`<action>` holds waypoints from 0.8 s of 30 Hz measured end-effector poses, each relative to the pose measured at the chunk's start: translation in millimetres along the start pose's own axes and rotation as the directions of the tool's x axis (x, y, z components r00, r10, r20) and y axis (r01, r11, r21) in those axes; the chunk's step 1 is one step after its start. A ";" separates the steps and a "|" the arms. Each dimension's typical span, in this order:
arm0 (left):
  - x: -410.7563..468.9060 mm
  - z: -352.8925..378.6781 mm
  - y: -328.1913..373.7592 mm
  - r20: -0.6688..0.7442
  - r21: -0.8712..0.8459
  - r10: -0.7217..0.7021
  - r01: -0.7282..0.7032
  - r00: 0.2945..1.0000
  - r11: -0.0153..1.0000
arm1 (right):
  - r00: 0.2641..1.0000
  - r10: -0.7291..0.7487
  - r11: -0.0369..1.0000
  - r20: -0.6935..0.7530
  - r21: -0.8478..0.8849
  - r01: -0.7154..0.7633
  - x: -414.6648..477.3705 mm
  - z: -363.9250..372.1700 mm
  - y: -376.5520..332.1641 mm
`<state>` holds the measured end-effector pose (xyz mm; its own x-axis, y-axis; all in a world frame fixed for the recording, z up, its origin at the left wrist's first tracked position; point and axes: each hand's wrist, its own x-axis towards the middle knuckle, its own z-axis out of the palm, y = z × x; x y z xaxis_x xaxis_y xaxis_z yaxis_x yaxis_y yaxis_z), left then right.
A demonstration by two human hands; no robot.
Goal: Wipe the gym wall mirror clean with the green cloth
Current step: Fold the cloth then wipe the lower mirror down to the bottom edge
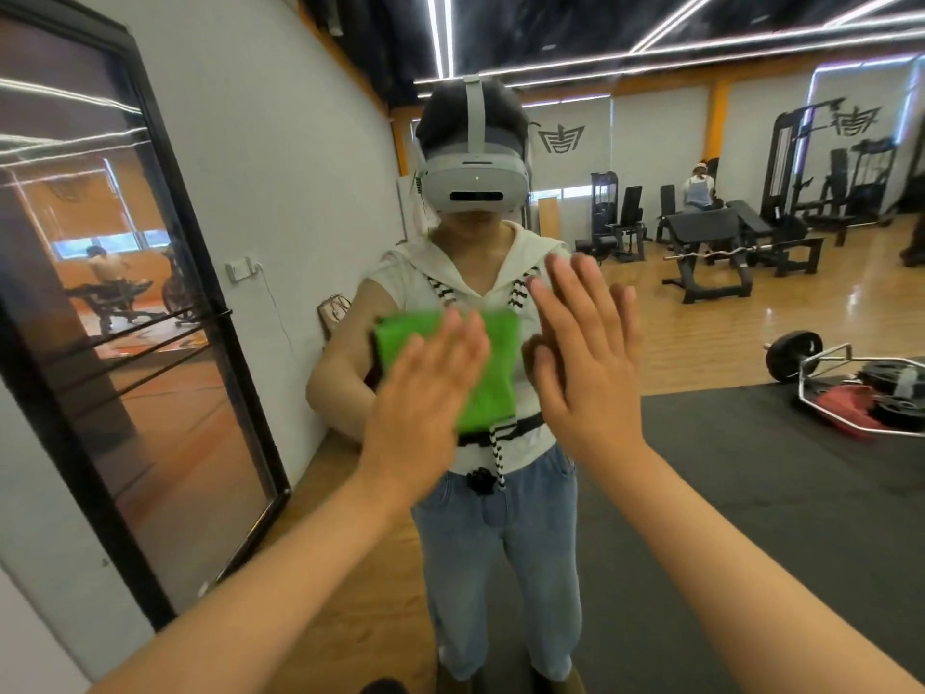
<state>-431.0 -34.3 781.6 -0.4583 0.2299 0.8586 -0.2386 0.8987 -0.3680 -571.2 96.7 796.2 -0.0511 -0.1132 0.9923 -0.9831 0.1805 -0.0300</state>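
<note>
The person is standing square to the large gym wall mirror [751, 493], which is filling the centre and right of the frame. The left hand [425, 388] is pressing a folded bright green cloth [493, 373] flat against the glass at the middle of the picture, fingers straight and slightly spread over it, not curled round it. The right hand [585, 363] is resting just beside the cloth, to its right, palm on the mirror with fingers straight and apart, holding nothing. Wiping appears to be under way, since the cloth is on the glass, but it is covering only a small central patch. No streaks or smears are showing clearly, so it cannot be told which parts are already clean. By the look of it, the wide stretch toward the right edge, where black weight benches [711, 252] and a loaded hex bar [851, 388] are showing as reflections, and the lower part are probably waiting for passes. A tall black-framed glass panel [150, 343] is standing at the left of the frame.
</note>
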 end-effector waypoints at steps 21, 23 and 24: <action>-55.0 -14.1 -48.6 0.194 0.159 0.515 -0.545 0.835 0.823 | 0.995 -0.091 0.981 -0.031 -0.176 0.084 -1.6 12.7 8.9; -32.7 -27.5 -62.4 0.105 0.114 0.287 -0.299 0.952 0.948 | 0.998 -0.047 0.987 -0.038 -0.157 0.041 -0.8 13.0 5.4; -30.9 -30.0 -64.5 0.091 0.073 0.185 -0.191 0.979 0.979 | 0.999 -0.011 0.991 -0.040 -0.132 0.005 -1.3 13.4 -0.8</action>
<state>-375.7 -88.2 789.5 -0.5708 0.3567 0.7396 -0.2086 0.8082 -0.5507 -572.7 83.6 793.3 -0.0335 -0.0761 0.9965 -0.9516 0.3071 -0.0086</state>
